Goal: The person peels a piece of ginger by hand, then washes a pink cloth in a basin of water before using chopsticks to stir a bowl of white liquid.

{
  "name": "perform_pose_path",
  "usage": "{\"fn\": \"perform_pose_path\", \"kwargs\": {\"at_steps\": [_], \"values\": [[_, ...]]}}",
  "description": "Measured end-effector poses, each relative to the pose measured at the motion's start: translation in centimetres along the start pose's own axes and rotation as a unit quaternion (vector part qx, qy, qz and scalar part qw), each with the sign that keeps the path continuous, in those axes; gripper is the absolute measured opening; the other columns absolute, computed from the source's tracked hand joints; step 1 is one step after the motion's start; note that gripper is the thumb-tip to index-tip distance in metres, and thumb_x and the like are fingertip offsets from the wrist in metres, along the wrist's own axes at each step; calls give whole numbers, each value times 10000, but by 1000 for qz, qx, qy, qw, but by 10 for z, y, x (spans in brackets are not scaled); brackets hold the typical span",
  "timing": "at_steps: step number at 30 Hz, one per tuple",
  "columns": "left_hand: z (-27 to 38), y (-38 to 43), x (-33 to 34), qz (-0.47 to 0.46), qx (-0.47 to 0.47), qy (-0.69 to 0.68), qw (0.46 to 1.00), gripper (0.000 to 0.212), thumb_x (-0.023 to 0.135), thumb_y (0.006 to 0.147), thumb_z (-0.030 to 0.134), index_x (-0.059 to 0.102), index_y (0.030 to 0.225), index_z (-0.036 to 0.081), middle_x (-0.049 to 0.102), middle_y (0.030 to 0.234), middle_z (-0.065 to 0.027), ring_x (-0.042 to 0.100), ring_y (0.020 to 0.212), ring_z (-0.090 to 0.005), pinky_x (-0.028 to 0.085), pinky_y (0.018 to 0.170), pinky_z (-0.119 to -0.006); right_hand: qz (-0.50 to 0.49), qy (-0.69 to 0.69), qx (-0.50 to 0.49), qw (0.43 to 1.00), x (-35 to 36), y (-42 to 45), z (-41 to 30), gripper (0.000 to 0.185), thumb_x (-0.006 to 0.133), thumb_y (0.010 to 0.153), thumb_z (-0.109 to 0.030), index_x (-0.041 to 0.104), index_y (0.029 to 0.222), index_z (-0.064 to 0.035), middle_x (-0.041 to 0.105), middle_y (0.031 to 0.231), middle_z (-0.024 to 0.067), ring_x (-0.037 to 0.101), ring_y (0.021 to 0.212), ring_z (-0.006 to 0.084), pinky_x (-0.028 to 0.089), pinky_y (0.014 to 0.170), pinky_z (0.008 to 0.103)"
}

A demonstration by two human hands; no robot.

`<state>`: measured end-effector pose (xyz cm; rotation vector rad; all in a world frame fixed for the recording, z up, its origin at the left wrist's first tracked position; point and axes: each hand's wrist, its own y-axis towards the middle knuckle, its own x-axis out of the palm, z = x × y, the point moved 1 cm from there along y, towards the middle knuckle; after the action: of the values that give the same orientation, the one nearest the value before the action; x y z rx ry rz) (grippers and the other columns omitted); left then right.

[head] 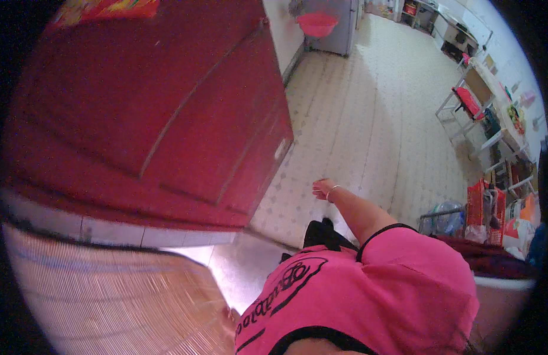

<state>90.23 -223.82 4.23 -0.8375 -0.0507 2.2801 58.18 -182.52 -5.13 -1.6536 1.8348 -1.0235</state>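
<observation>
My right hand (323,189), with a bracelet at its wrist, is held out over the patterned tile floor (376,133). Nothing shows in its loosely bent fingers. At the bottom, my left hand (230,317) appears only in part, at the edge of a striped, slatted curtain or mat (123,293); blur hides whether it grips that edge. I wear a pink shirt (416,284) with black trim, and a black shoe or dark clothing shows beyond its hem.
A large red door or panel (180,120) fills the upper left. Ahead stand a fridge (334,42) and a pink basin (317,24). Along the right are a long table (500,93), a chair with a red item (468,103), a red plastic crate (477,208) and bags (518,230).
</observation>
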Motion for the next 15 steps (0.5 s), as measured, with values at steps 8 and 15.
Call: {"fn": "perform_pose_path", "kwargs": {"at_steps": [8, 15], "values": [[363, 32, 217, -434, 36, -434, 789, 233, 446, 860, 157, 479, 1072, 67, 539, 1008, -93, 520, 901, -215, 445, 732, -345, -198, 268, -128, 934, -34, -52, -174, 332, 540, 803, -241, 471, 1079, -70, 529, 1061, 88, 527, 953, 234, 457, 781, 365], [471, -26, 413, -668, -18, -327, 668, 298, 462, 855, 220, 454, 1107, 62, 527, 1053, -103, 513, 948, -233, 450, 781, -349, -218, 386, -250, 861, -107, -87, -259, 355, 515, 826, -257, 456, 1119, -65, 498, 1135, 100, 500, 1019, 228, 430, 843, 357]]}}
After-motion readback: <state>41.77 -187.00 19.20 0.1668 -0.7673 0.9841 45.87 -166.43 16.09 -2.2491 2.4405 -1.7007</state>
